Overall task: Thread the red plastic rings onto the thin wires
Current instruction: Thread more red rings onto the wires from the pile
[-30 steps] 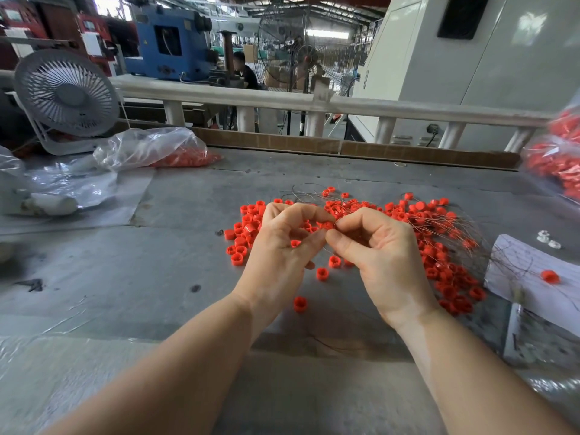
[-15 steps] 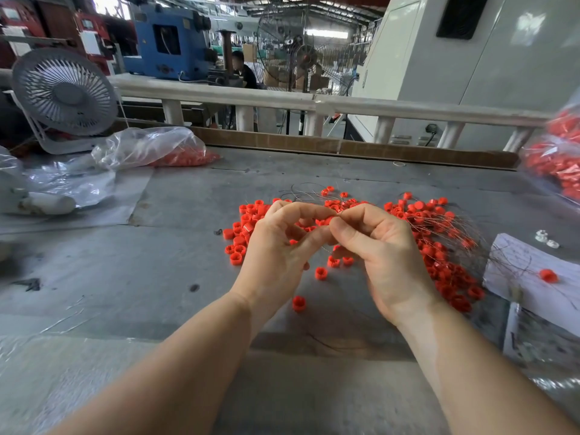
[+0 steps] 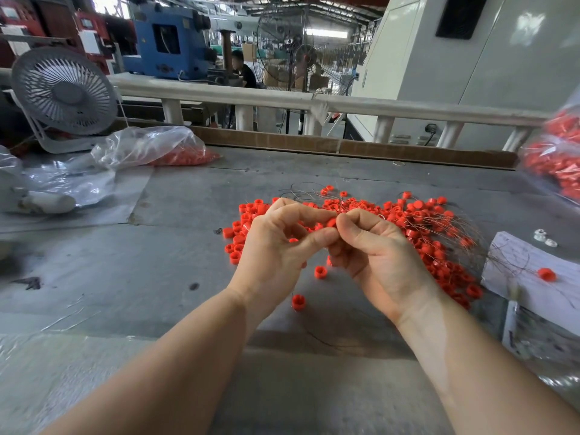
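Head view, grey table (image 3: 175, 277), factory hall

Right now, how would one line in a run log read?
step: threading | left hand: pinches red ring | right hand: fingers curled at ring, wire unclear | loose rings: table

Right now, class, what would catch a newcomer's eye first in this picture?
First, the heap of red rings spread over the middle of the grey table, tangled with thin wires. In front of it, the left hand and right hand meet fingertip to fingertip, pinching one ring. A white fan stands at the far left.
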The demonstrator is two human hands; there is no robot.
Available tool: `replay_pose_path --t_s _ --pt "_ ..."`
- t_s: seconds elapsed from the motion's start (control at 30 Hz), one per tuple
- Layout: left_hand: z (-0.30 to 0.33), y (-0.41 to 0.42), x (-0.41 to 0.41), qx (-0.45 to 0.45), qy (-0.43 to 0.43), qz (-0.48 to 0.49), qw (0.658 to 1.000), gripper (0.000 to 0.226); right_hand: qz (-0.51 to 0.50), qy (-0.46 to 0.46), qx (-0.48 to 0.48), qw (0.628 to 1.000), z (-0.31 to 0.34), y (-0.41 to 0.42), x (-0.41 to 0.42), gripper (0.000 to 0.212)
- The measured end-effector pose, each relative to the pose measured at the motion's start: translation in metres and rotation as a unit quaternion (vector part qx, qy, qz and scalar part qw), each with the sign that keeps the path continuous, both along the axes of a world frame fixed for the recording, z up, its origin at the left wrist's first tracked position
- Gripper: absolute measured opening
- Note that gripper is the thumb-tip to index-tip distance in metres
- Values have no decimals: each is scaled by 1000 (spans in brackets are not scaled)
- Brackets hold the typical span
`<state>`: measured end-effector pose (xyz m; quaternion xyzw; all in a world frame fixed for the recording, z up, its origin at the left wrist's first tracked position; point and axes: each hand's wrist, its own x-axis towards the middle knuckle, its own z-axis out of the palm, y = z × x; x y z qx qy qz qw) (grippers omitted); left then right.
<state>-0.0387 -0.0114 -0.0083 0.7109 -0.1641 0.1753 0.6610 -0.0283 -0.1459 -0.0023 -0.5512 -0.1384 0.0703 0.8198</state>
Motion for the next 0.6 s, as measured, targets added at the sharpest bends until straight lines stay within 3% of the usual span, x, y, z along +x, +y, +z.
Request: replay_pose_path --t_s 0.33,0.6 --pt "-1 -2 -2 -14 11 -20 1000 12 -22 -31 -20 999 -2 -1 2 17" --pt "1 -1 -2 -128 92 -100 982 20 -2 -35 -29 999 -1 -2 0 14"
